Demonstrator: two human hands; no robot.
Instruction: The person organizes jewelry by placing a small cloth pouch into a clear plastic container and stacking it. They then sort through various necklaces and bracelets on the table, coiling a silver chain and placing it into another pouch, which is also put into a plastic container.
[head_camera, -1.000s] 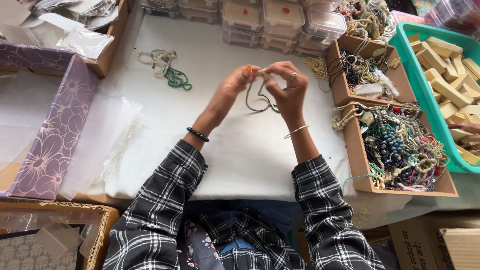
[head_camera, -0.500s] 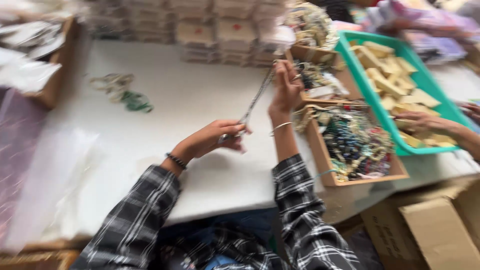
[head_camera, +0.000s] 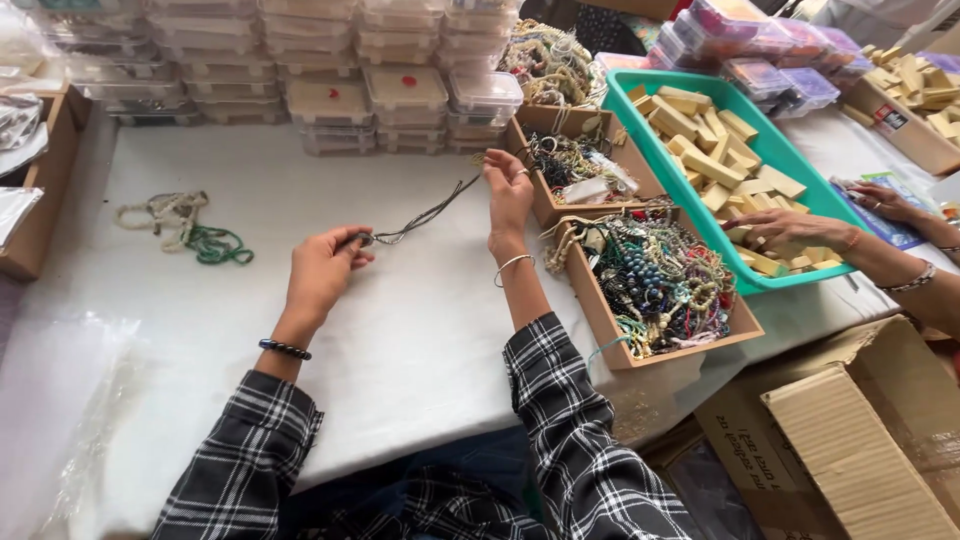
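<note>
One green-and-white bead pile (head_camera: 185, 228) lies far left on the white table (head_camera: 420, 330). The left hand (head_camera: 322, 272) pinches one end of a single dark cord (head_camera: 420, 215), stretched above the table to the right hand (head_camera: 508, 195), which grips the other. Two bead boxes (head_camera: 650, 290) follow, then one teal tray (head_camera: 790, 170).

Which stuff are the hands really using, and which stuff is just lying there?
In use:
- left hand and right hand, holding a dark cord stretched between them

Just lying about:
- green and white beads on the white table
- wooden tray of bracelets
- teal tray of wooden blocks
- stacked clear boxes
</note>
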